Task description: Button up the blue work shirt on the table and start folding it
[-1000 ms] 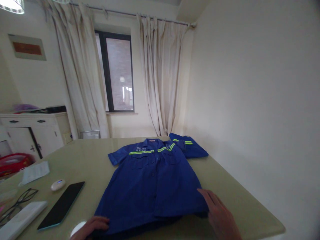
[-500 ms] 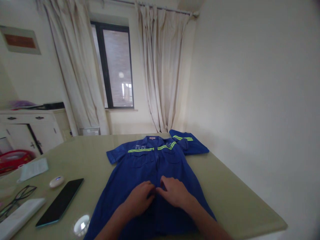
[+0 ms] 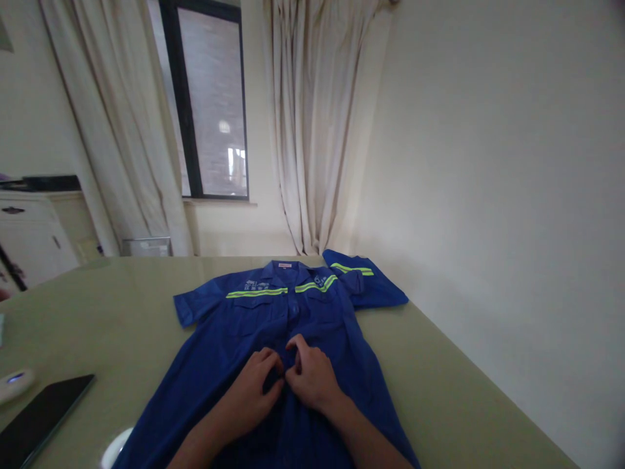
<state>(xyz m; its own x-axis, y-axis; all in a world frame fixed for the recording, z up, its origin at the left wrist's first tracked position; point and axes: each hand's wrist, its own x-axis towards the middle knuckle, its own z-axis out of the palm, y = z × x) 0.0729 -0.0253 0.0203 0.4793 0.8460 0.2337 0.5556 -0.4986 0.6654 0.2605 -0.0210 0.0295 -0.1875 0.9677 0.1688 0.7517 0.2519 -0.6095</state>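
A blue short-sleeved shirt (image 3: 244,319) with yellow-green reflective stripes lies spread face up, its collar at the far side. Over its front placket, my left hand (image 3: 258,384) has its fingers curled toward the thumb at the middle seam. My right hand (image 3: 311,374) meets it there from the right, fingers bent and closed on the fabric edge. The fingertips of both hands nearly touch. Whatever small part lies between them is hidden.
Another folded blue garment (image 3: 375,286) lies beyond the shirt's right sleeve, near the wall. On the table (image 3: 122,312) at left are a black phone (image 3: 46,417), a white oval object (image 3: 15,384) and a round white item (image 3: 116,449). Curtains and a window stand behind.
The view has shifted right and closer, so the glasses and red object have left it. Both hands remain at the placket, and my right hand's fingers are more bent.
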